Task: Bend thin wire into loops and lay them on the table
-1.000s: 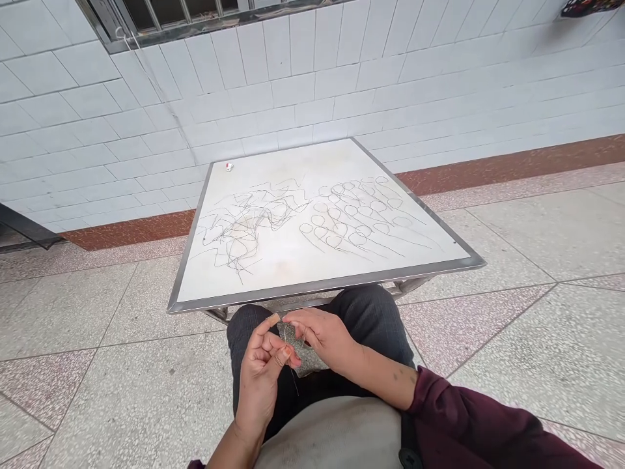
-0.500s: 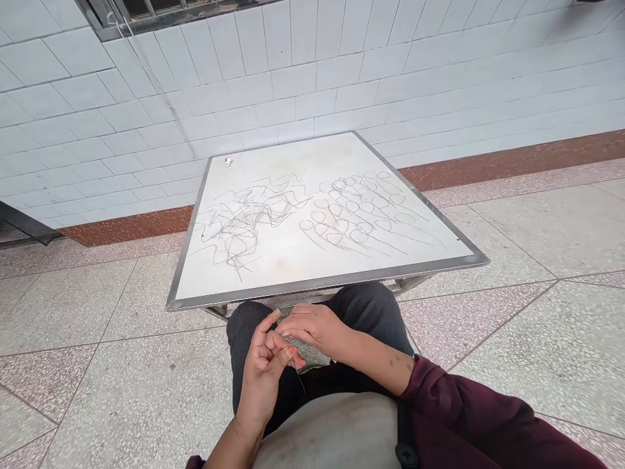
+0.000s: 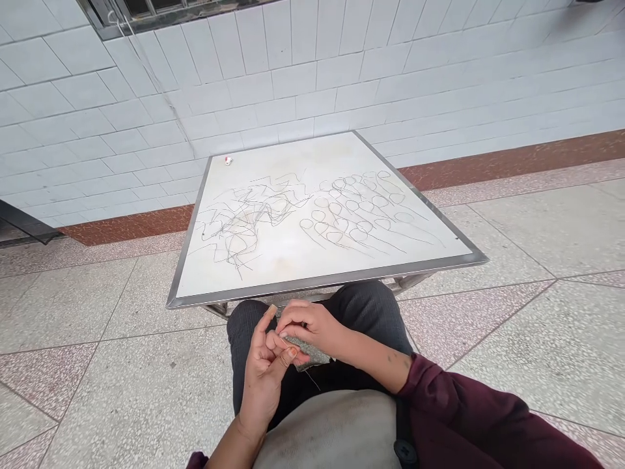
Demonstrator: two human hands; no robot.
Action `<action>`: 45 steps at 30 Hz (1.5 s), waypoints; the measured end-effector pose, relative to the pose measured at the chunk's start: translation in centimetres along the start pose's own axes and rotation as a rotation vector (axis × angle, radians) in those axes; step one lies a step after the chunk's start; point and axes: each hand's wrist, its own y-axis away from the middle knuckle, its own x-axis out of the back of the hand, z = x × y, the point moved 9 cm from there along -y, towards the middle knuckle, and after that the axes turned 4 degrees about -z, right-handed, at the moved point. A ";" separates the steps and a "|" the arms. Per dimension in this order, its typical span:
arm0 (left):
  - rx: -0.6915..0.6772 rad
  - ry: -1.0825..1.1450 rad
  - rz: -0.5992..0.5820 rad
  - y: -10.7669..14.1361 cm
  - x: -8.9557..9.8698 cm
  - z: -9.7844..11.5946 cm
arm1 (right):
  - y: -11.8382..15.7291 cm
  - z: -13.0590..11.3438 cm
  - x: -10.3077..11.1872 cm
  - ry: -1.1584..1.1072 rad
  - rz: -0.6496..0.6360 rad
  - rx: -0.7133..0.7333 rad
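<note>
Over dark trousers (image 3: 361, 319) at bottom centre, R hand (image 3: 307, 326) curled shut on small grey mesh patch (image 3: 305, 348), thin thread (image 3: 312, 380) hanging below. L hand (image 3: 263, 374) half open, one fingertip taped, right beside it; can't tell if it's gripping anything. Ahead, steel-edged white table (image 3: 317, 284) w/ black thread loops (image 3: 342, 215), small red-white object (image 3: 228, 160) at far left corner.

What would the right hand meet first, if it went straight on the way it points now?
Probably the left hand: the right hand points across at its raised fingers, though depth is hard to judge here.
</note>
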 end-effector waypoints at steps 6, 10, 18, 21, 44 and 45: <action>-0.133 0.015 0.123 0.3 1.0 1.7 | 0.9 2.2 0.6 -0.261 0.129 -0.285; -0.177 0.005 0.173 0.4 1.6 2.2 | 1.3 2.7 -0.4 -0.284 0.067 -0.363; -0.196 0.054 0.161 0.4 1.5 2.2 | 1.8 2.7 -2.1 -0.358 0.072 -0.405; -0.191 0.076 0.167 0.4 1.6 2.2 | 1.9 2.8 -2.1 -0.389 0.098 -0.391; -0.217 0.119 0.263 0.6 2.8 2.9 | 1.6 1.9 -2.6 -0.318 0.019 -0.287; -0.231 0.123 0.295 0.6 3.2 3.1 | 1.7 1.9 -3.0 -0.302 0.003 -0.291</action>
